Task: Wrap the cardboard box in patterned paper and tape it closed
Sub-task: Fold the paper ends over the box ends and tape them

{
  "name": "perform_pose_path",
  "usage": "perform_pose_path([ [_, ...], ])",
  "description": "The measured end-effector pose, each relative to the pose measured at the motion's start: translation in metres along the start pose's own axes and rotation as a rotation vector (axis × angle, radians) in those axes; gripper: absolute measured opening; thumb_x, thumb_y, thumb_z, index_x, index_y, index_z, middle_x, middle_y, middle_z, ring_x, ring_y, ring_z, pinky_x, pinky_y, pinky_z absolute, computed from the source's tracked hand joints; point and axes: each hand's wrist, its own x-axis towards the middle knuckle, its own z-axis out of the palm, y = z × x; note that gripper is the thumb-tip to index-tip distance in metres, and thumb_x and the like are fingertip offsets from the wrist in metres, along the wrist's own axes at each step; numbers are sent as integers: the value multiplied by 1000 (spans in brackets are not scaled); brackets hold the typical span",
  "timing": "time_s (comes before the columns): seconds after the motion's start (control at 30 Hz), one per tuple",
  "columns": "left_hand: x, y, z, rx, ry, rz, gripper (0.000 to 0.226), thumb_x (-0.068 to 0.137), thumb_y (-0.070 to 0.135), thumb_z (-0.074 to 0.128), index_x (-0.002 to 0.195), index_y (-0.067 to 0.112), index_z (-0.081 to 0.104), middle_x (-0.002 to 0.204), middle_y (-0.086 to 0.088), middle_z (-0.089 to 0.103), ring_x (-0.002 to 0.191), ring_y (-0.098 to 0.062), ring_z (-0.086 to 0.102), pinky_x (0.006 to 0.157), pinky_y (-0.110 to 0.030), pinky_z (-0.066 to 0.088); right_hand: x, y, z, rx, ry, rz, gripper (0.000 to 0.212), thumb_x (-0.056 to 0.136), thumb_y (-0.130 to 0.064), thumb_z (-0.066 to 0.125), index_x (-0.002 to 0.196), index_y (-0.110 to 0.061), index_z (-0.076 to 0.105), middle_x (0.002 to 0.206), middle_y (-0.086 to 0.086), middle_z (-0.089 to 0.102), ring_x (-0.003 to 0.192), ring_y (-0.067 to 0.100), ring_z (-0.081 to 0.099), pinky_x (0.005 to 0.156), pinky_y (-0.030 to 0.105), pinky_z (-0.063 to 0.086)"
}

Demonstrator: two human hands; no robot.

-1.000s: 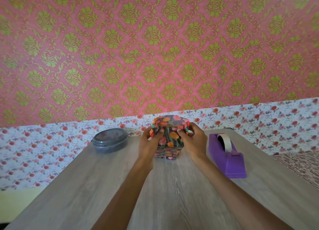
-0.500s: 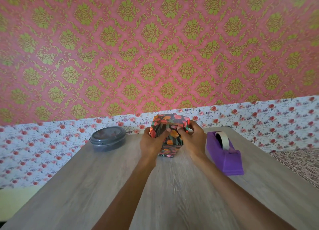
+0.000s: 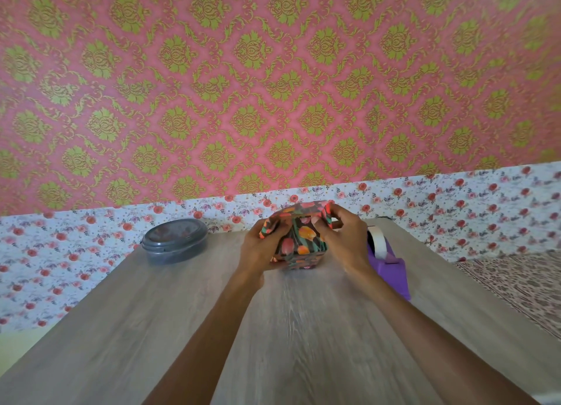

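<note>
A small box wrapped in dark paper with orange and red tulips (image 3: 300, 240) stands on the far middle of the wooden table (image 3: 303, 328). My left hand (image 3: 259, 248) grips its left side, thumb over the near face. My right hand (image 3: 344, 237) grips its right side and top corner, fingers curled onto the paper. Both hands hide the box's side faces. A purple tape dispenser (image 3: 391, 268) with a white roll sits just right of my right hand.
A shallow grey lidded container (image 3: 174, 240) rests at the table's far left. Floral paper covers the lower wall behind, pink and green wallpaper above. A patterned cloth surface (image 3: 522, 283) lies off the table's right edge.
The box has tilted and turned slightly between my hands, and my fingers have shifted on its top and near face. The view has dipped a little.
</note>
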Motion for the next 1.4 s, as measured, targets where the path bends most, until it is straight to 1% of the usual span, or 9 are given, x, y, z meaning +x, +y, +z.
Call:
perform_pose_path([
  [0.2, -1, -4, 23, 46, 73, 49, 27, 78, 41, 81, 100, 31, 68, 92, -4, 74, 77, -24, 74, 61, -47, 62, 2, 15, -16, 15, -22, 41, 11, 88, -27, 73, 97, -20, 72, 73, -17, 63, 66, -1, 57, 63, 19, 40],
  [0.4, 5, -5, 24, 78, 89, 88, 31, 72, 49, 82, 97, 36, 68, 96, -2, 74, 84, -24, 73, 61, -48, 62, 0, 27, -55, 439, -228, 289, 32, 96, -42, 58, 125, -27, 61, 118, 0, 67, 106, 18, 68, 84, 41, 59],
  [0.53, 3, -10, 27, 83, 107, 137, 22, 73, 48, 82, 86, 42, 66, 94, 4, 73, 85, -20, 72, 68, -48, 62, 6, 56, -90, -313, 88, 283, 20, 98, -16, 52, 96, -10, 71, 90, 6, 72, 82, 24, 69, 73, 38, 56],
  [0.63, 0, -12, 31, 91, 116, 165, 19, 76, 47, 81, 81, 44, 62, 87, 13, 70, 85, -18, 71, 73, -47, 61, 13, 82, -110, -586, -79, 476, 30, 94, -15, 49, 65, -7, 54, 66, 10, 57, 60, 24, 55, 58, 31, 44],
  [0.8, -2, -15, 32, 98, 111, 185, 17, 76, 47, 80, 77, 46, 64, 85, 17, 69, 86, -18, 70, 76, -48, 61, 20, 83, -109, -167, -271, 934, 20, 92, -22, 68, 102, -5, 62, 99, 13, 67, 85, 25, 67, 61, 36, 60],
  [0.93, -5, -15, 32, 96, 109, 188, 16, 75, 48, 80, 77, 47, 65, 88, 15, 69, 87, -18, 70, 74, -47, 61, 24, 68, -115, 87, -260, 1102, 6, 93, -9, 66, 94, -8, 61, 100, 11, 64, 82, 24, 60, 60, 43, 60],
  [1.13, -8, -16, 30, 89, 100, 183, 15, 76, 45, 80, 79, 46, 66, 89, 14, 71, 87, -17, 71, 75, -47, 61, 21, 61, -116, 215, -243, 1144, 19, 84, 8, 70, 99, 0, 61, 96, 11, 58, 95, 31, 57, 59, 59, 56],
  [1.27, -11, -17, 29, 93, 87, 183, 14, 76, 46, 80, 83, 46, 68, 95, 10, 73, 89, -18, 71, 74, -47, 61, 19, 61, -114, 305, -210, 1107, 14, 87, 6, 68, 93, 1, 56, 94, 13, 55, 106, 33, 52, 90, 63, 49],
  [1.4, -14, -15, 32, 80, 79, 171, 16, 78, 45, 79, 87, 43, 66, 99, 6, 72, 91, -21, 71, 71, -47, 62, 14, 64, -115, 304, -202, 1097, 14, 86, 3, 71, 88, -3, 59, 113, 18, 57, 106, 29, 54, 55, 49, 58],
])
